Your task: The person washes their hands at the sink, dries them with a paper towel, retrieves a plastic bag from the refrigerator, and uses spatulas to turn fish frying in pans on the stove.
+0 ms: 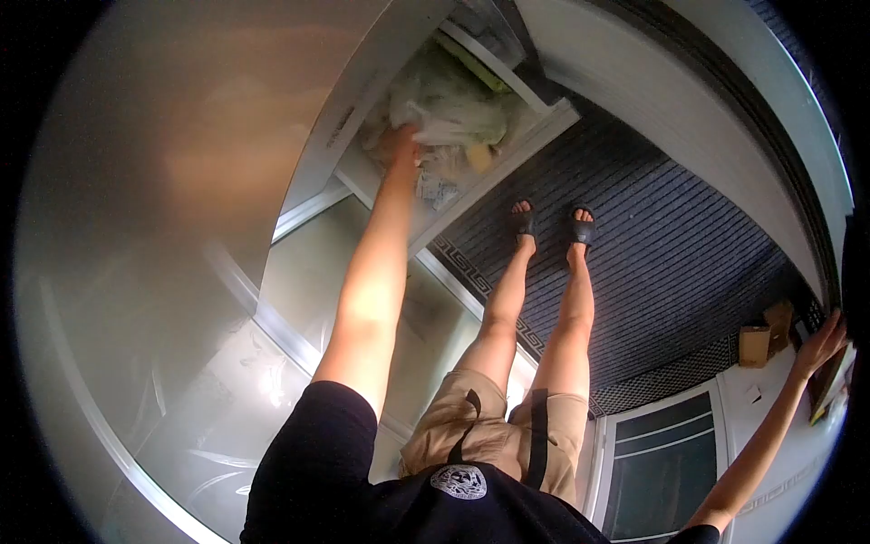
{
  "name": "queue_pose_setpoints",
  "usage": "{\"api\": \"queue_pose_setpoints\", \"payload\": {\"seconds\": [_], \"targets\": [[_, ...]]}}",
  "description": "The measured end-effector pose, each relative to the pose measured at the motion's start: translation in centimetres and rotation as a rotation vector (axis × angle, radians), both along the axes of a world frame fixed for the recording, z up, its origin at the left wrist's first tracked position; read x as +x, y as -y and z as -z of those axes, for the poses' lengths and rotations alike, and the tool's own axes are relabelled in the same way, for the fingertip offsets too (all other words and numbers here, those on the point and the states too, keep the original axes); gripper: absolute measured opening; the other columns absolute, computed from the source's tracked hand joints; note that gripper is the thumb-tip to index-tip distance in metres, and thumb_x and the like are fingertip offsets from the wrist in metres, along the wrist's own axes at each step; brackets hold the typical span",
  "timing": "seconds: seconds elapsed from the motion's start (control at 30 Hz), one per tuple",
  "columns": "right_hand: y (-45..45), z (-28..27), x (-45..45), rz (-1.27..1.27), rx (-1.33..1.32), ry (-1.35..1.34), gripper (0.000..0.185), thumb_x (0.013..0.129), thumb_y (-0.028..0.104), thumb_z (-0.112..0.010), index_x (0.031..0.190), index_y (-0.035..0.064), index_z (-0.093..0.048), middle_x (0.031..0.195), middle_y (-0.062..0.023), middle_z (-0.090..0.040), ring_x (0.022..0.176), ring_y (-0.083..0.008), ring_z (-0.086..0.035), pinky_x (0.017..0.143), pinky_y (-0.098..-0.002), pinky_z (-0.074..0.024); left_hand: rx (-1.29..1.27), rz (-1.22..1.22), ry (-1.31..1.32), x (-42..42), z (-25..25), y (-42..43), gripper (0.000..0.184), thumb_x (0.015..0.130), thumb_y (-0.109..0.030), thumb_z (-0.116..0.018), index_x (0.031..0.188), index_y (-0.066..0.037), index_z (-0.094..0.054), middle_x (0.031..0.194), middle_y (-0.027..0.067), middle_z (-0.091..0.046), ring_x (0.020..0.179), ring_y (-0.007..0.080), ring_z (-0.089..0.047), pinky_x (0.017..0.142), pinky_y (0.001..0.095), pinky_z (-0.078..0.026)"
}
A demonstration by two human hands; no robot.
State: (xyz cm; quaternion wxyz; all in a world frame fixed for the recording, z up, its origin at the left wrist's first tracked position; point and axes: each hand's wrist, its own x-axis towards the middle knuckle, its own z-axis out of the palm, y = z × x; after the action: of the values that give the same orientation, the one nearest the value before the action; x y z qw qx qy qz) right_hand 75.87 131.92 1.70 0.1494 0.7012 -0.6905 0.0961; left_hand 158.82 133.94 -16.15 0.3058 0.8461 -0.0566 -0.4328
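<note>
My left hand (399,143) reaches down into a pulled-out freezer drawer (494,177). It touches a clear, crumpled plastic bag (449,116), and its blurred fingers are partly hidden there, so I cannot tell whether they grip. Around it lie a yellowish piece (479,158), a printed packet (439,189) and a green item (473,62) along the drawer's far side. Far to the right, my right hand (819,346) is closed on the edge of the open refrigerator door (829,245).
A large glossy door panel (181,181) fills the left side. Under my slippered feet lies a dark ribbed mat (634,236) with a patterned border. Small cardboard boxes (754,346) stand near my right hand. A dark-glazed framed panel (666,462) shows at lower right.
</note>
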Motion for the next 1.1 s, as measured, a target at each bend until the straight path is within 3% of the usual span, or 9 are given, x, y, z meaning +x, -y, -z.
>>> {"api": "queue_pose_setpoints", "payload": {"seconds": [0.23, 0.5, 0.67, 0.73, 0.77, 0.8, 0.83, 0.93, 1.1], "targets": [[-0.1, 0.5, 1.3, -0.018, -0.018, -0.007, 0.047, 0.091, 0.040, -0.036, 0.116, 0.0017, -0.048, 0.114, -0.0180, -0.047, 0.104, -0.0302, -0.043, 0.089, -0.0391, -0.0331, -0.213, -0.258, -0.678, 3.6, -3.7, -4.1, 0.015, 0.078, -0.017, -0.048, 0.092, -0.009, -0.050, 0.085, 0.0070, -0.052, 0.067, 0.0202, -0.050, 0.051, 0.0304, -0.042], [1.7, -3.1, 12.5, -0.077, -0.219, -0.024, 0.041, 0.092, 0.035, -0.039, 0.115, 0.0028, -0.046, 0.111, -0.0136, -0.048, 0.098, -0.0256, -0.046, 0.083, -0.0357, -0.0379, -0.284, -0.558, -0.446, 0.2, -12.5, -9.5, 0.033, 0.087, -0.027, -0.038, 0.108, -0.004, -0.050, 0.109, 0.0115, -0.055, 0.101, 0.0270, -0.053, 0.089, 0.0449, -0.041], [-5.3, 1.7, 25.9, 0.123, -0.283, 0.659, 0.032, 0.093, 0.023, -0.037, 0.113, 0.0001, -0.047, 0.111, -0.0190, -0.048, 0.101, -0.0232, -0.048, 0.087, -0.0379, -0.0379, -0.499, -0.460, -0.734, 1.8, -18.5, -21.2, 0.039, 0.084, -0.022, -0.040, 0.115, -0.001, -0.048, 0.113, 0.0136, -0.053, 0.102, 0.0266, -0.052, 0.090, 0.0408, -0.042], [-10.3, 6.1, 35.1, 0.368, 0.227, 1.062, 0.035, 0.091, 0.015, -0.034, 0.121, -0.0019, -0.042, 0.120, -0.0170, -0.046, 0.105, -0.0269, -0.048, 0.090, -0.0388, -0.0368, -0.356, -0.575, -0.565, 0.0, -21.7, -23.1, 0.043, 0.081, -0.020, -0.043, 0.119, 0.000, -0.046, 0.116, 0.0142, -0.052, 0.103, 0.0262, -0.052, 0.090, 0.0399, -0.042], [-13.0, 9.6, 39.3, 0.322, 0.682, 0.700, 0.039, 0.090, 0.015, -0.036, 0.125, -0.0001, -0.040, 0.122, -0.0161, -0.046, 0.109, -0.0282, -0.046, 0.093, -0.0378, -0.0345, -0.312, -0.621, -0.572, 0.4, -22.1, -25.1, 0.044, 0.080, -0.018, -0.044, 0.120, 0.000, -0.045, 0.117, 0.0143, -0.052, 0.104, 0.0263, -0.052, 0.090, 0.0398, -0.042], [-12.5, 7.9, 45.9, 0.346, 0.941, 1.073, 0.042, 0.089, 0.018, -0.038, 0.127, 0.0015, -0.038, 0.119, -0.0150, -0.048, 0.107, -0.0293, -0.048, 0.092, -0.0381, -0.0359, -0.274, -0.617, -0.596, 0.3, -23.1, -26.4, 0.044, 0.079, -0.016, -0.045, 0.120, 0.000, -0.046, 0.116, 0.0142, -0.053, 0.104, 0.0265, -0.052, 0.090, 0.0398, -0.042], [-14.1, 11.0, 50.3, 0.107, 0.802, 1.230, 0.046, 0.085, 0.014, -0.046, 0.127, 0.0012, -0.035, 0.116, -0.0126, -0.049, 0.101, -0.0253, -0.051, 0.087, -0.0336, -0.0398, -0.236, -0.614, -0.618, 0.1, -24.0, -27.5, 0.044, 0.078, -0.014, -0.045, 0.120, -0.001, -0.047, 0.115, 0.0142, -0.053, 0.103, 0.0266, -0.052, 0.091, 0.0398, -0.041], [-15.0, 18.8, 61.1, 0.456, 0.957, 2.223, 0.058, 0.075, 0.006, -0.060, 0.126, -0.0010, -0.032, 0.108, -0.0148, -0.049, 0.093, -0.0198, -0.053, 0.078, -0.0278, -0.0444, -0.081, -0.678, -0.517, 0.2, -24.5, -31.8, 0.041, 0.079, -0.014, -0.045, 0.118, -0.001, -0.047, 0.112, 0.0148, -0.054, 0.102, 0.0270, -0.053, 0.090, 0.0411, -0.043], [-10.5, 16.5, 65.3, 0.475, 1.103, 1.612, 0.058, 0.070, 0.012, -0.062, 0.114, -0.0095, -0.030, 0.102, -0.0221, -0.050, 0.092, -0.0316, -0.052, 0.077, -0.0362, -0.0428, -0.031, -0.742, -0.510, 0.4, -25.2, -41.3, 0.032, 0.083, -0.017, -0.043, 0.112, -0.004, -0.050, 0.106, 0.0122, -0.057, 0.098, 0.0263, -0.055, 0.086, 0.0395, -0.046]]}}
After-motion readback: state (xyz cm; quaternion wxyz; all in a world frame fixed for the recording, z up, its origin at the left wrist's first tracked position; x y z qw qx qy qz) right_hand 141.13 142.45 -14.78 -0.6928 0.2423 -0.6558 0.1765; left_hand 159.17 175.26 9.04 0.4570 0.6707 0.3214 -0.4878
